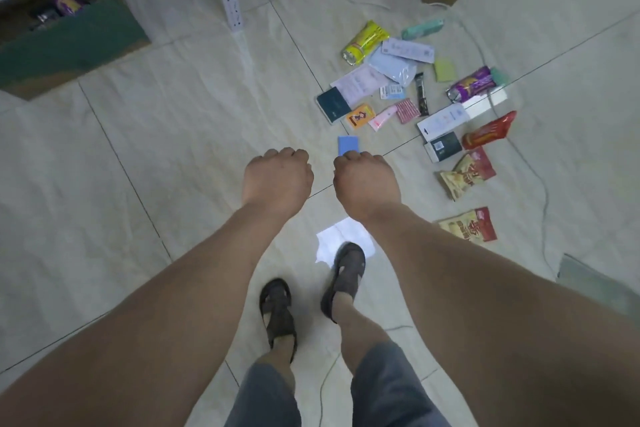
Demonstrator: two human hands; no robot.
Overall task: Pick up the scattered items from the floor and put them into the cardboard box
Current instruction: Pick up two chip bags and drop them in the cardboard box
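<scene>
Both hands, left hand [277, 177] and right hand [363, 180], hang with fingers curled, holding nothing visible; scattered items [408, 94] lie far right, cardboard box [69, 48] far left.

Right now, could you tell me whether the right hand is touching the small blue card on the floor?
Cannot tell: in the head view the right hand overlaps the blue card's near edge, hiding any contact or gap.

your arms are bare to the edge of view, with no sleeves, watch or rings showing on your left hand [277, 177] or right hand [365, 180]. you wear grey knee-length shorts [381, 388] and dark strappy sandals [278, 310] on bare feet.
</scene>
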